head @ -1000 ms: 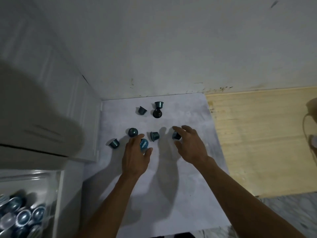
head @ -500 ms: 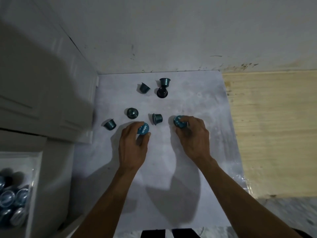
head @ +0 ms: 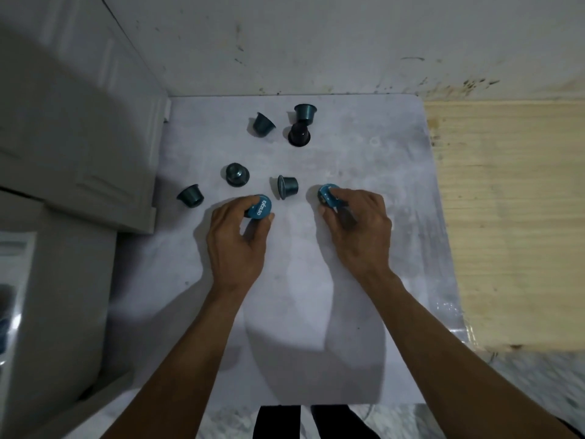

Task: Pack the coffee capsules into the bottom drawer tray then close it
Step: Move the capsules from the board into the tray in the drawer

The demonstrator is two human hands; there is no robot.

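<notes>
Coffee capsules lie scattered on a pale grey mat (head: 294,280) in the middle of the frame, and two of them are in the person's hands. The left hand (head: 235,245) pinches a bright blue capsule (head: 260,207) between curled fingers and thumb, its printed foil lid turned up toward us. The right hand (head: 361,229), just right of centre, curls its fingers round another blue capsule (head: 327,195), which pokes out at the fingertips.

Between the two hands and slightly above, a teal capsule (head: 287,186) lies on its side. Left of it, a capsule (head: 237,174) stands on its rim, and further left, near the mat's edge, another one (head: 191,195) lies tilted. Toward the upper centre, a fourth capsule (head: 263,124) rests on its side, and to its right a capsule (head: 305,113) sits just above a darker, almost black one (head: 299,134); the two look to be touching.

A white cabinet (head: 79,122) fills the left side of the frame. At the far left edge, a pale drawer tray (head: 15,248) shows only as a blurred strip, so I cannot tell what it holds. A light wooden board (head: 512,223) lies along the mat's right side, and a scuffed white wall (head: 316,42) runs across the top.
</notes>
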